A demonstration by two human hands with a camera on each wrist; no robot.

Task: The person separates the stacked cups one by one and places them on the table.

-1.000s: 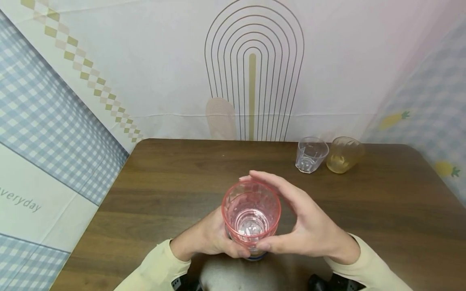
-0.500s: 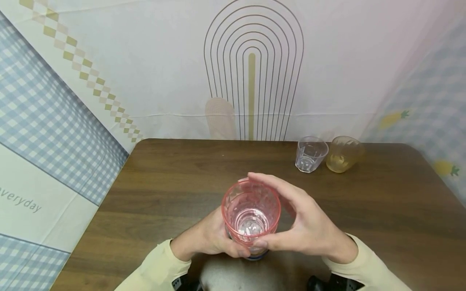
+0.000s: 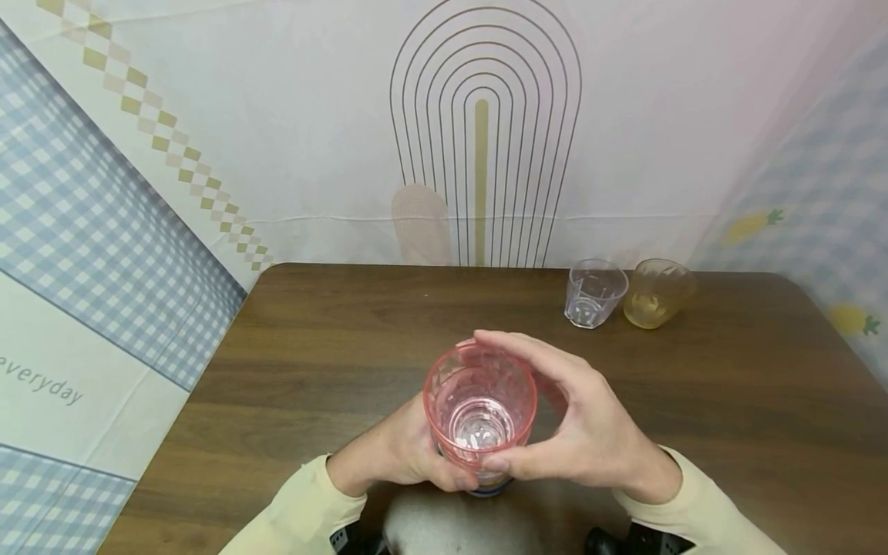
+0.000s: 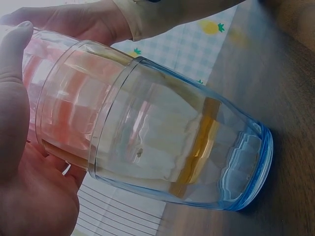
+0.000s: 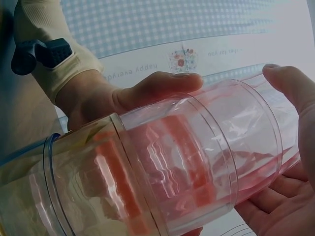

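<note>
Several nested plastic cups form an upright stack close to the body. At the top is a pink cup (image 3: 444, 389), its mouth facing up. Under it come a clear cup (image 5: 216, 147), an amber cup (image 4: 199, 147) and, lowest, a blue cup (image 4: 258, 169) close over the wood. My left hand (image 3: 405, 451) grips the stack from the left, thumb across the front. My right hand (image 3: 590, 424) holds the pink cup near its rim, thumb in front and fingers behind. The palms partly hide the stack's upper sides.
At the table's back right, a clear cup (image 3: 593, 297) and an amber cup (image 3: 652, 301) stand side by side. The brown wooden table (image 3: 312, 324) meets a patterned cloth (image 3: 312, 116) hanging behind it. A rounded grey shape (image 3: 461, 528) sits at the front edge.
The fingers and thumb of my right hand have shifted slightly around the pink cup's rim. The stack and my left hand stay in place.
</note>
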